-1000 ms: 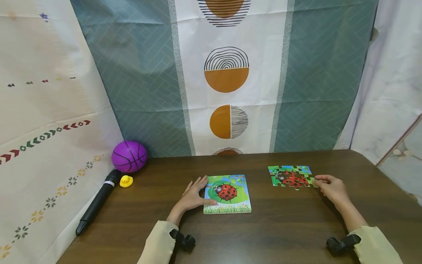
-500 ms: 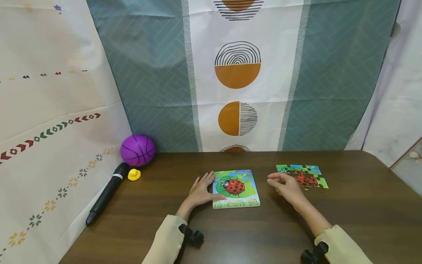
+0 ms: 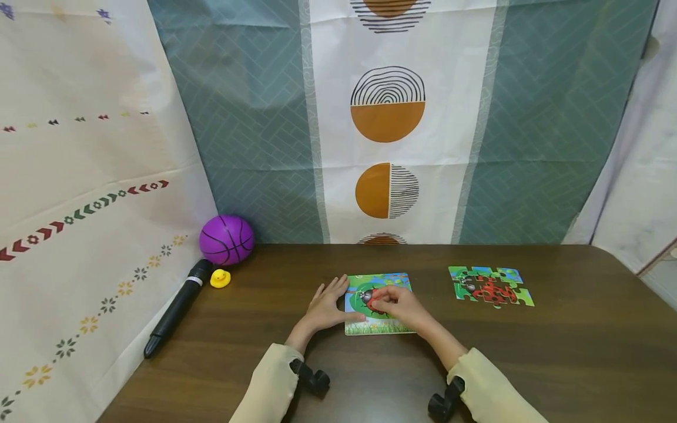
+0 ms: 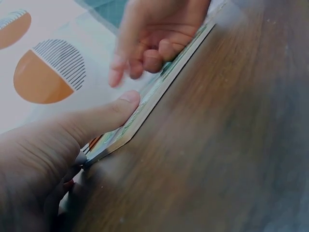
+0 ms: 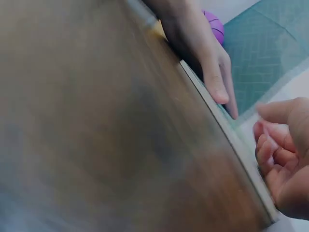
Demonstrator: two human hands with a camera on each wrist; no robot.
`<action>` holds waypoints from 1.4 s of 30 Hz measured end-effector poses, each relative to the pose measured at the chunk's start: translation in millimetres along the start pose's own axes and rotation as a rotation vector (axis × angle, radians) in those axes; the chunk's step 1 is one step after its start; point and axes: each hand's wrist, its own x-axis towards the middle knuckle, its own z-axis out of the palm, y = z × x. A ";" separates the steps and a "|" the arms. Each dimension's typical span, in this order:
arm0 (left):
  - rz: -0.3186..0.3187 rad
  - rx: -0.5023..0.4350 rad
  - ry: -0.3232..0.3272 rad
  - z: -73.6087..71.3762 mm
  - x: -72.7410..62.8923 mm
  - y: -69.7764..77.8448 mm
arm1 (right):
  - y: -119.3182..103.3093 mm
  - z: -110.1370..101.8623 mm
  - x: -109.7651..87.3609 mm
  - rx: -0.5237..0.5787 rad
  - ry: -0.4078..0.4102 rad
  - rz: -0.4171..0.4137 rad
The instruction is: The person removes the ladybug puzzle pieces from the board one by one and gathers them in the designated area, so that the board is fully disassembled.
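A flat square board printed with a red ladybug on green lies on the table. My left hand rests at its left side, fingers spread and straight, thumb across the front of the picture; the thumb lies on the board's top in the left wrist view. Over the right half is my right hand, its thumb and index finger close above the ladybug. No piece shows between its loosely bent fingers. Further right, joined jigsaw pieces form another ladybug picture with an uneven lower edge.
A purple ball, a yellow toy duck and a black marker-shaped stick lie along the table's left side. Patterned cloth hangs behind the brown table.
My right hand has moved left from the lower right of the jigsaw pieces to over the ladybug board. My left hand stays on the board. The head view has shifted slightly.
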 end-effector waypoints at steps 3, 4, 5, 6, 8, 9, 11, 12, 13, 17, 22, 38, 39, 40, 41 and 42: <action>0.003 0.006 -0.006 -2.2 -1.0 1.1 | 3.0 3.3 -0.8 -0.013 -0.029 -0.025; 0.002 0.008 -0.011 -2.8 -1.3 1.3 | 3.6 3.7 -1.3 -0.024 -0.033 -0.038; 0.004 0.008 -0.017 -3.2 -1.6 1.4 | 4.4 4.1 -1.7 -0.036 -0.040 -0.053; 0.005 0.010 -0.025 -3.6 -1.8 1.6 | 5.0 4.3 -2.3 -0.053 -0.047 -0.065; 0.011 0.010 -0.036 -4.0 -2.1 1.6 | 5.9 4.7 -3.5 -0.085 -0.064 -0.088; 0.019 0.013 -0.037 -4.2 -2.1 1.3 | 6.0 4.9 -4.0 -0.097 -0.071 -0.094; 0.023 0.016 -0.040 -4.2 -1.7 0.7 | 6.2 4.9 -4.6 -0.133 -0.078 -0.105; 0.024 0.017 -0.041 -4.2 -1.7 0.6 | 5.9 4.8 -5.0 -0.148 -0.080 -0.109; 0.026 0.015 -0.041 -4.6 -1.8 0.4 | 5.2 4.9 -5.6 -0.164 -0.086 -0.122; 0.027 -0.008 -0.048 -5.1 -1.7 0.1 | 2.3 3.9 -8.0 -0.246 -0.093 -0.135; 0.046 -0.059 -0.032 -4.5 -1.6 -1.8 | 0.1 2.4 -9.1 -0.293 -0.112 -0.131; 0.037 -0.132 0.016 -4.1 -1.5 -5.6 | -1.1 6.0 -6.5 -0.281 -0.166 -0.136; 0.036 -0.131 0.018 -3.9 -1.6 -5.5 | -1.5 6.0 -6.5 -0.282 -0.176 -0.141; 0.037 -0.129 0.021 -3.7 -1.5 -5.6 | -2.1 6.0 -6.5 -0.291 -0.183 -0.147; 0.036 -0.130 0.022 -3.6 -1.4 -5.6 | -2.4 5.8 -6.5 -0.298 -0.192 -0.155; 0.038 -0.132 0.024 -3.6 -1.1 -5.6 | -3.2 5.6 -6.6 -0.311 -0.197 -0.161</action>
